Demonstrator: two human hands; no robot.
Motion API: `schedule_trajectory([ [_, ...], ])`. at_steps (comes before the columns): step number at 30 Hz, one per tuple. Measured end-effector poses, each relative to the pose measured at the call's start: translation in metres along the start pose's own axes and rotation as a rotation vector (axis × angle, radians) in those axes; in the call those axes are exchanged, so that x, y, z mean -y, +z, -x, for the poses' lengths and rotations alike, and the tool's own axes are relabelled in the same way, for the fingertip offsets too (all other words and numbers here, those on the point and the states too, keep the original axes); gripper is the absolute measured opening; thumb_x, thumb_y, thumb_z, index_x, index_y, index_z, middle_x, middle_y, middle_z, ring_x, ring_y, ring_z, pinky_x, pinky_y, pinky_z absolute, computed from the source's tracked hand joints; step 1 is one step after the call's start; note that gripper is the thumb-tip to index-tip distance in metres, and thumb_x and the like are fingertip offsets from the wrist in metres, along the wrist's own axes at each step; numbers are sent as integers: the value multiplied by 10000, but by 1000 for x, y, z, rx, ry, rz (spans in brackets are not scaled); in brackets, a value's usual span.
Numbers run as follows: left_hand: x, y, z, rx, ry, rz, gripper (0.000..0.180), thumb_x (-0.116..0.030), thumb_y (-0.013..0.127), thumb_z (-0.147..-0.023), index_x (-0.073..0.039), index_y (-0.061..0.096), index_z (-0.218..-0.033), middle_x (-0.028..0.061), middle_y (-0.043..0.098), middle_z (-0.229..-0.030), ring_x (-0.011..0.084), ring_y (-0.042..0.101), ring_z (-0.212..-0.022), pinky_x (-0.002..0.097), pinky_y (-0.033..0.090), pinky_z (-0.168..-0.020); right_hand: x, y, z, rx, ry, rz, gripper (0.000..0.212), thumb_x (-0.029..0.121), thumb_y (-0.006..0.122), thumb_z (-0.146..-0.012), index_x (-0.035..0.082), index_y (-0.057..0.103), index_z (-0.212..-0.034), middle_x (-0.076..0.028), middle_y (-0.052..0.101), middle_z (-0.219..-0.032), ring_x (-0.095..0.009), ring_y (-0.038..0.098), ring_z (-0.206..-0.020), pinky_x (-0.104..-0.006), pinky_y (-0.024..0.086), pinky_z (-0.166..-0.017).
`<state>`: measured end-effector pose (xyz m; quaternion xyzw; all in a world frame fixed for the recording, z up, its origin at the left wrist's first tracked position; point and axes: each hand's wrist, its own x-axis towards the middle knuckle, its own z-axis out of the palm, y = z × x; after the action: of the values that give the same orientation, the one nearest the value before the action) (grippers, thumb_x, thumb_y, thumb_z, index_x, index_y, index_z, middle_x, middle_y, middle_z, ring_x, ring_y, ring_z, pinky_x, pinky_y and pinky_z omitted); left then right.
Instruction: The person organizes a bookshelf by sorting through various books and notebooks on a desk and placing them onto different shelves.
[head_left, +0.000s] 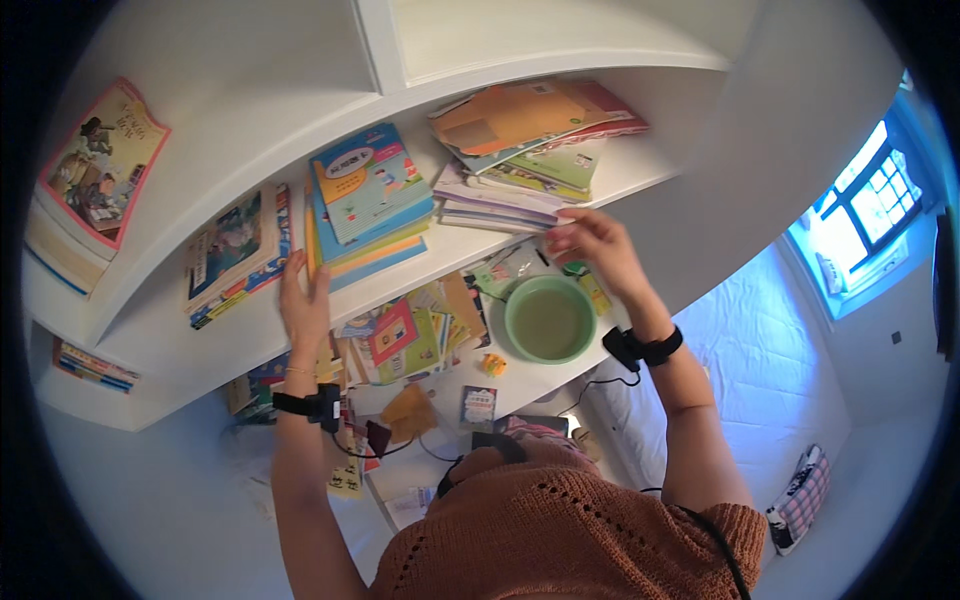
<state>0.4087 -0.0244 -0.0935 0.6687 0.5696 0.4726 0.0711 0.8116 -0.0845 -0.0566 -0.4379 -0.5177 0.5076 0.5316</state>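
Observation:
My left hand [304, 312] is raised to the front edge of a white shelf [470, 262], fingers stretched up and thumb apart. It rests beside a stack of blue, green and yellow books [372, 196], by the narrow gap to another stack of books [238, 250] on its left. My right hand [602, 256] is at the shelf's front, with fingers bent and apart near the corner of a stack of thin purple and white books [500, 206]. Whether its fingertips touch that stack I cannot tell. On top of the pile lie an orange folder [520, 118] and green booklets [560, 165].
Below the shelf, a desk holds a green basin [550, 318] of cloudy liquid, an orange toy [494, 364], spread-out books [400, 335] and a brown cloth [410, 412]. A picture book [105, 165] stands at far left. A bed [750, 370] lies to the right.

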Motion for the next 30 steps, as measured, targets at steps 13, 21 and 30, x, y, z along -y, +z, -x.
schedule_trajectory([
  [13,-3,2,-1,-23,-56,-92,446,-236,559,-827,27,443,-1167,194,537,-1109,306,515,-1030,351,381,-889,-2,-48,-154,-305,-591,1440,605,190,690,-635,25,472,-1175,-217,375,-1276,-356,331,-1200,-407,329,-958],
  [21,-15,-3,0,-20,-81,-93,449,-233,561,-807,33,444,-1150,202,568,-1057,329,531,-997,363,398,-861,21,-33,-157,90,-475,1332,327,147,596,-731,83,603,-1051,-121,624,-933,-285,593,-858,-346,468,-752],
  [30,-7,-8,2,-71,-21,-10,362,-193,578,-787,5,498,-1079,156,579,-1036,304,539,-973,356,399,-858,19,9,-59,-197,-444,770,148,-14,486,-762,-33,585,-870,-190,576,-728,-258,587,-643,-327,464,-622],
])
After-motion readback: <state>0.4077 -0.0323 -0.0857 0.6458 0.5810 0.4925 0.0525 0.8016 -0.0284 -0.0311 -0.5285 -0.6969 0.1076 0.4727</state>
